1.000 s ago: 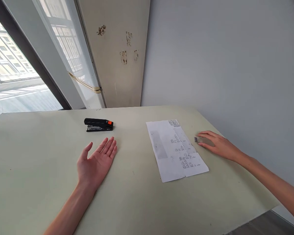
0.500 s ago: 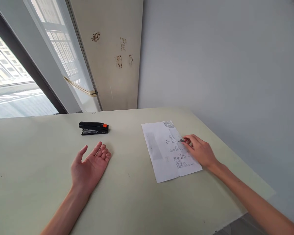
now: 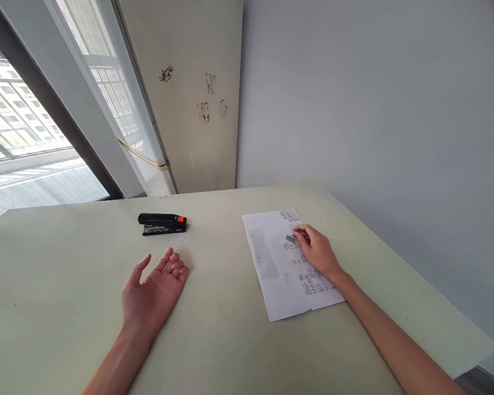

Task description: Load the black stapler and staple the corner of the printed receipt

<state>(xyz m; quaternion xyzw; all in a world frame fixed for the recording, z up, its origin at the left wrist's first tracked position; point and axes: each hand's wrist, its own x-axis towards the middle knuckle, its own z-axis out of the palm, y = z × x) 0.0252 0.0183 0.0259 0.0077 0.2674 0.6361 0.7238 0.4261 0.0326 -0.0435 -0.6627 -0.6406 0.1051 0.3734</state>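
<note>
My right hand (image 3: 318, 251) is over the printed paper (image 3: 267, 293), its thumb and fingers pinching a short grey strip of staples (image 3: 290, 239). One end of the strip sticks out to the left of my fingertips. Palm up, my left hand (image 3: 154, 288) rests on the table with its thumb spread and its fingers loosely curled, holding nothing. Just beyond it lies a black stapler (image 3: 162, 224) with an orange patch at its right end. The stapler and my left hand do not touch.
The pale green table (image 3: 214, 351) meets a grey wall (image 3: 374, 120) along its right side. Behind it stand a beige panel (image 3: 189, 148) with brown worn patches and a window (image 3: 28, 120) at the left. A pale handle (image 3: 144, 156) juts out beside the panel.
My right hand has moved left, further over the paper, and more of the staple strip shows. My left hand stays open by the stapler. The whole view has shifted slightly.
</note>
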